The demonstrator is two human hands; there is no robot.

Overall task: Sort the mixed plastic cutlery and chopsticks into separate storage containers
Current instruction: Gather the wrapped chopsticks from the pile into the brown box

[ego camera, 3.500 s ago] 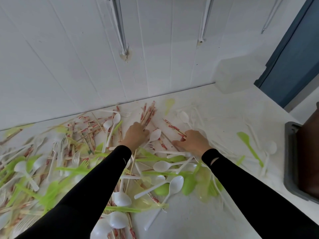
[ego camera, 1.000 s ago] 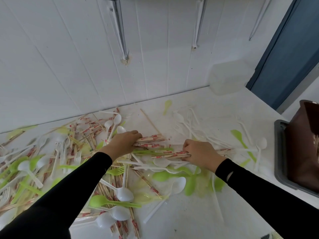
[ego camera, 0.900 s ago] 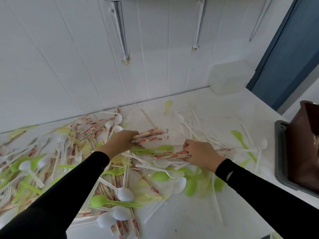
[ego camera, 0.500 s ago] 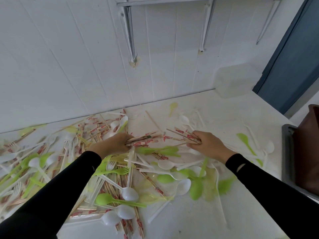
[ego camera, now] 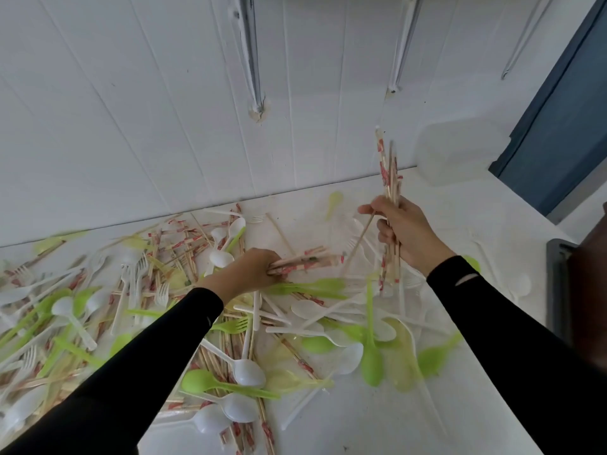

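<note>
**Chopstick sort, mid-grab: a few ways this could get messy**

Most of the view is filled by the white panelled wall [ego camera: 131, 126]. Below it, the left and middle of the white table [ego camera: 361, 428] are buried under a mixed heap [ego camera: 282, 326] of green and white plastic spoons, forks and paper-wrapped chopsticks, all crossed over each other. A translucent storage container [ego camera: 460, 152] is parked in the far right corner against the wall, well apart from the heap. Nothing can be made out inside it.

The right hand [ego camera: 404, 231] is held up above the table, fingers wrapped round a bundle of chopsticks [ego camera: 387, 172] that stands roughly upright with ragged, fanned-out ends. The left hand [ego camera: 249, 270] is down on the heap, fingers curled round a second bundle [ego camera: 305, 262] lying nearly flat, just above a green handle [ego camera: 312, 285].

What could go wrong, as a guess:

- One bare chopstick [ego camera: 359, 241] is angled out below the right hand and looks barely caught. It could easily be dropped back into the heap on the way over.
- With the ends that uneven, a stick could be snagged on the container rim and flicked out.
- The paper sleeves look slick, so a few could be lost from a loose grip.
- Spoons and forks are crossed close to the second bundle, so one could be dragged along and sorted wrong.
</note>
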